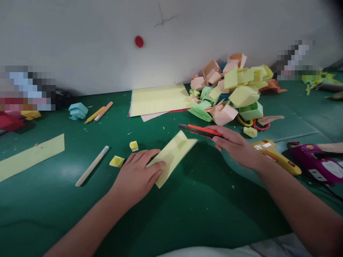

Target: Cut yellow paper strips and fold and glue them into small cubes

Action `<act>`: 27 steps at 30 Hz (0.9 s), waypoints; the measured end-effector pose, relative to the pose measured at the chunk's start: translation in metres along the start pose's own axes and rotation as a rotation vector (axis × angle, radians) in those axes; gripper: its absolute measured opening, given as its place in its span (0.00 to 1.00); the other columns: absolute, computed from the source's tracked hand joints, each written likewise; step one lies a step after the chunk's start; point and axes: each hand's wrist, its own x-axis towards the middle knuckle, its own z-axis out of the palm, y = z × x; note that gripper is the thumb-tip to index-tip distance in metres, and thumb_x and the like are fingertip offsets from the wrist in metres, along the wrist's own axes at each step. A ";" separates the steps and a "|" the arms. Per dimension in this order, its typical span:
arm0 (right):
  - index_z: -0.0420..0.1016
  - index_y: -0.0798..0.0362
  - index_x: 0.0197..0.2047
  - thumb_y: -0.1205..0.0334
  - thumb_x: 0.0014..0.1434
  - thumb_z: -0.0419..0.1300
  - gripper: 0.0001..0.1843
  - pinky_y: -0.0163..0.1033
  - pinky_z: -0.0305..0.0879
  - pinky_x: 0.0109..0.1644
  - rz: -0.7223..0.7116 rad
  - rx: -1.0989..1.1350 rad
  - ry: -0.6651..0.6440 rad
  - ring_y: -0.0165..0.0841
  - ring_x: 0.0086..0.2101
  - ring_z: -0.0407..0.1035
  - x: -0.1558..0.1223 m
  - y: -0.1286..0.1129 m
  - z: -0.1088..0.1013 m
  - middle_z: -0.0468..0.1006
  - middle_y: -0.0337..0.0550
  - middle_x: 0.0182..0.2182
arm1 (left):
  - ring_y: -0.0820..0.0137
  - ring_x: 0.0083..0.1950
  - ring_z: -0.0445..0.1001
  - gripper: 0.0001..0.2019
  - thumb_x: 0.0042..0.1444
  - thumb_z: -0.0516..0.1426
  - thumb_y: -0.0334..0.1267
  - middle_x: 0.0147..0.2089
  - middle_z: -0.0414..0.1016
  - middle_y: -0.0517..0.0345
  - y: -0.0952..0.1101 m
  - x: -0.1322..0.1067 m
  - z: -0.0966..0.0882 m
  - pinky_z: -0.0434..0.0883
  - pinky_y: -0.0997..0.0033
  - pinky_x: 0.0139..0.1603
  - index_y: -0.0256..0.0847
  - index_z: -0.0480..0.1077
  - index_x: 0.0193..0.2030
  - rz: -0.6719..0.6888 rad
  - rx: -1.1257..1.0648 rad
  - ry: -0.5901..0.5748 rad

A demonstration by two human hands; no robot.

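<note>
My left hand point(140, 169) is closed on a folded strip of pale yellow paper point(174, 157), thumb on top. The strip slants up to the right, and its far end gapes apart at the fold. In my right hand point(233, 144) is a red and black utility knife point(200, 130), pointing left just above the strip's far end. Knife and paper look apart; whether a blade is out I cannot tell. Two small folded yellow paper pieces, one a little box point(117, 161) and the other a smaller box point(133, 146), lie beside my left hand.
Folded paper shapes point(243, 80) are heaped at the back right, scissors point(261, 123) partly under them. A yellow glue gun point(278, 157) and purple power strip point(316, 162) lie right. Paper sheets point(160, 100), pencils point(103, 112), a white stick point(92, 166) and a yellow strip point(32, 157) lie on the green table.
</note>
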 end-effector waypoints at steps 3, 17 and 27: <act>0.67 0.49 0.61 0.49 0.68 0.50 0.22 0.38 0.63 0.29 -0.019 0.087 -0.001 0.32 0.26 0.62 -0.001 0.000 0.000 0.68 0.36 0.28 | 0.52 0.64 0.67 0.12 0.66 0.54 0.42 0.63 0.70 0.51 0.004 0.000 0.001 0.67 0.46 0.60 0.49 0.76 0.51 -0.030 -0.007 -0.001; 0.78 0.47 0.45 0.43 0.62 0.59 0.18 0.39 0.64 0.30 -0.003 -0.170 0.212 0.36 0.28 0.70 -0.007 -0.020 -0.004 0.78 0.40 0.30 | 0.54 0.68 0.61 0.22 0.68 0.52 0.45 0.70 0.64 0.53 0.011 -0.002 0.005 0.61 0.49 0.60 0.49 0.62 0.67 -0.025 -0.078 -0.140; 0.80 0.49 0.34 0.39 0.52 0.67 0.20 0.37 0.62 0.26 -0.019 -0.191 0.202 0.32 0.23 0.67 -0.012 -0.026 -0.003 0.76 0.38 0.24 | 0.59 0.78 0.43 0.29 0.66 0.43 0.25 0.74 0.56 0.67 -0.010 -0.003 -0.008 0.55 0.48 0.68 0.57 0.59 0.69 0.214 -0.242 -0.266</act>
